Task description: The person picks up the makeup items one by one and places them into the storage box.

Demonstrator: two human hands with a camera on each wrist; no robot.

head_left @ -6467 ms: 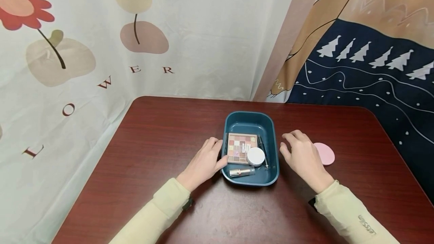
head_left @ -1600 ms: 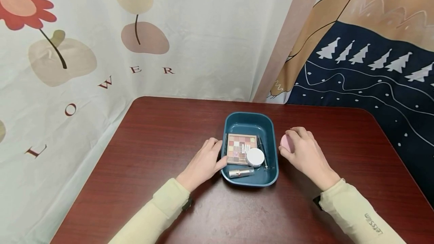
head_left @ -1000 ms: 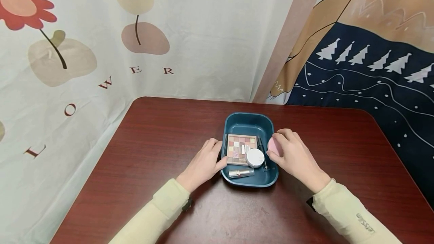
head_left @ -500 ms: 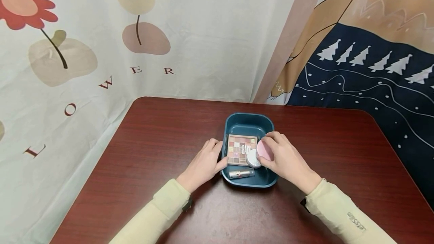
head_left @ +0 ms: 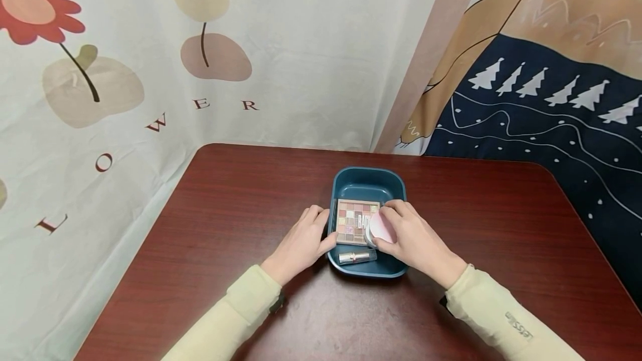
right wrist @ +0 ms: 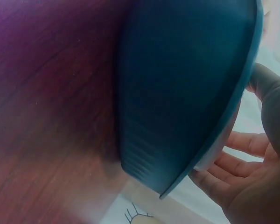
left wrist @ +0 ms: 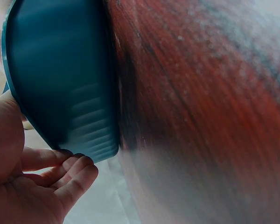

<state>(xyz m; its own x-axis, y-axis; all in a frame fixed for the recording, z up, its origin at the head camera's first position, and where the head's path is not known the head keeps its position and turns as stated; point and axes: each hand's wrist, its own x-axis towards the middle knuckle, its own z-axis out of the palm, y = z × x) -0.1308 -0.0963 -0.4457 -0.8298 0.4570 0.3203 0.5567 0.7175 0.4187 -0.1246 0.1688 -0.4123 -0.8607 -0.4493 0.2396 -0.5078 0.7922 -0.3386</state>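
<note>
A deep teal plastic tray (head_left: 370,170) stands on the table. My left hand (head_left: 301,241) holds its left side, thumb at the rim and fingers against the outer wall (left wrist: 65,79). Over the tray's right half, my right hand (head_left: 418,238) pinches a round pink disc (head_left: 382,228) by its edge, thumb nearer me. The disc overlaps a white round-lidded jar (head_left: 369,234), mostly hidden; whether they touch I cannot tell. An eyeshadow palette (head_left: 348,219) and a silver lipstick tube (head_left: 355,257) lie in the tray. The right wrist view shows the right fingers (right wrist: 224,172) beyond the tray's wall.
The dark red wooden table (head_left: 241,194) spreads out on both sides of the tray. Behind it hang a pale flower-print curtain (head_left: 301,60) and a navy curtain with white trees (head_left: 541,110).
My right hand has taken up the pink disc from the table's right side and carried it left over the tray's rim to above the jar. The left hand stays put.
</note>
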